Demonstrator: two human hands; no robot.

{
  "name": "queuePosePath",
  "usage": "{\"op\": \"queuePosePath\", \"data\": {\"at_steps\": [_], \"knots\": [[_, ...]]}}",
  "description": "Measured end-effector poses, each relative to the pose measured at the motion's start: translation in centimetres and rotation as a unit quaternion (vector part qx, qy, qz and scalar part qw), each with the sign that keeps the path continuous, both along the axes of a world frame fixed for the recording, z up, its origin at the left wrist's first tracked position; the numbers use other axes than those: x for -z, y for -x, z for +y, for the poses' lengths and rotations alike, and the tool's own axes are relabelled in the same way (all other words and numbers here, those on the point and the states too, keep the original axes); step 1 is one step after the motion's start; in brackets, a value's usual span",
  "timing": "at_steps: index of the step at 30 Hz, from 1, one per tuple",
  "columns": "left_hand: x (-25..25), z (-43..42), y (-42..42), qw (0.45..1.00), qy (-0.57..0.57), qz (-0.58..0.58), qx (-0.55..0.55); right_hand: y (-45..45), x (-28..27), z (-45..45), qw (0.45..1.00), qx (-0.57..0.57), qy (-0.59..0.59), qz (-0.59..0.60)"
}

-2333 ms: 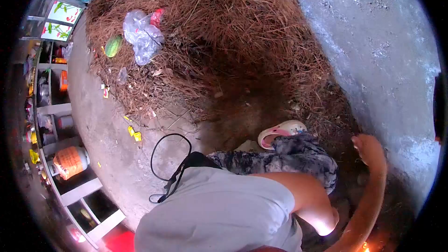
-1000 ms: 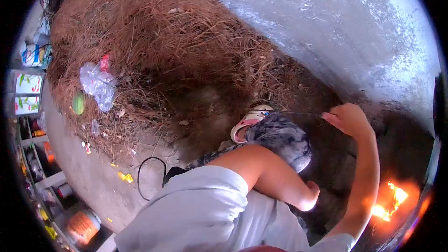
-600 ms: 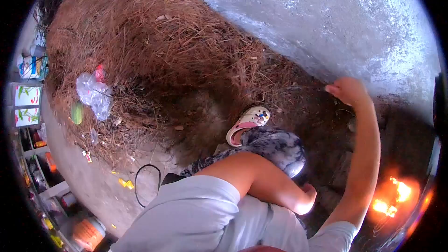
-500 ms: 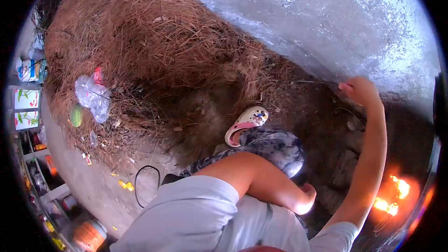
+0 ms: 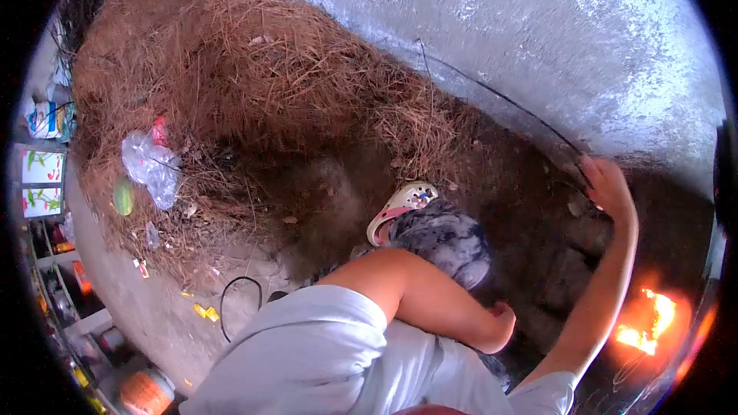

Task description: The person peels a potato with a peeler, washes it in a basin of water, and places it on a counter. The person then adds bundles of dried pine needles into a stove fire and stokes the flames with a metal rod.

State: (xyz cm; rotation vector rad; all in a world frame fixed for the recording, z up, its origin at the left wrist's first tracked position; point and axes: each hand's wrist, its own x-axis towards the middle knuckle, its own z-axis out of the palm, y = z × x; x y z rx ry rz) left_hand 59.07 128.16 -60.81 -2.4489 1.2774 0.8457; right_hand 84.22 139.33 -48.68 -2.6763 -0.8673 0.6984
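My right hand [image 5: 607, 186] is closed around the near end of a long, thin, dark stick [image 5: 511, 100]. The stick reaches up and left across the foot of the wall, over the edge of the dry needles, and a thin twig hangs from its far tip. My left hand [image 5: 503, 321] is low in front of my body, near my bent knee; its fingers are mostly hidden. A patterned trouser leg [image 5: 446, 242] and a white-and-pink clog [image 5: 407, 198] lie beyond my left forearm. Bright flames [image 5: 652, 327] burn to the right of my right forearm.
A large heap of brown needles [image 5: 254, 69] lies against the grey wall [image 5: 523, 23]. Clear plastic bags [image 5: 151, 169] and a green striped melon [image 5: 123, 196] sit at its left edge. Yellow wrappers [image 5: 206, 312] and a black cord loop [image 5: 241, 280] are nearby. Shelves [image 5: 88, 323] line the left.
The stick in my right hand has swung up into clear view along the wall. My right hand has dropped slightly lower. Some needles have gathered beyond the clog; my left hand has barely moved.
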Motion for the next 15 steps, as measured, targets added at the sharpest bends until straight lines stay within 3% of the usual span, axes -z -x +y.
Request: {"op": "queuePosePath", "data": {"at_steps": [4, 9, 10, 11, 13, 14, 15], "knots": [[-0.4, 1.1, 0.0, 0.999, 0.016, 0.017, -0.035, 2.6, 7.1, 7.3, 0.992, -0.074, -0.098, 0.022], [2.2, -0.1, 0.1, 0.999, -0.016, 0.047, -0.014, 6.7, 13.4, 16.3, 0.984, -0.160, -0.062, -0.050], [2.8, -0.7, 0.4, 0.998, -0.003, 0.022, -0.053, 6.6, 16.4, 16.6, 0.984, -0.160, -0.064, -0.049], [3.7, -1.3, 0.9, 0.993, 0.015, -0.022, -0.115, 6.1, 19.9, 16.7, 0.969, -0.240, -0.013, -0.060], [6.3, -3.3, 1.4, 0.934, 0.105, -0.129, -0.315, 5.6, 21.3, 16.0, 0.945, -0.315, 0.038, -0.073], [6.1, -3.0, 0.5, 0.989, 0.045, -0.053, -0.130, 6.0, 20.5, 14.4, 0.930, -0.353, 0.044, -0.092], [5.7, -2.5, -0.4, 0.998, -0.018, 0.022, 0.060, 6.2, 19.4, 12.9, 0.912, -0.392, 0.051, -0.112]]}}
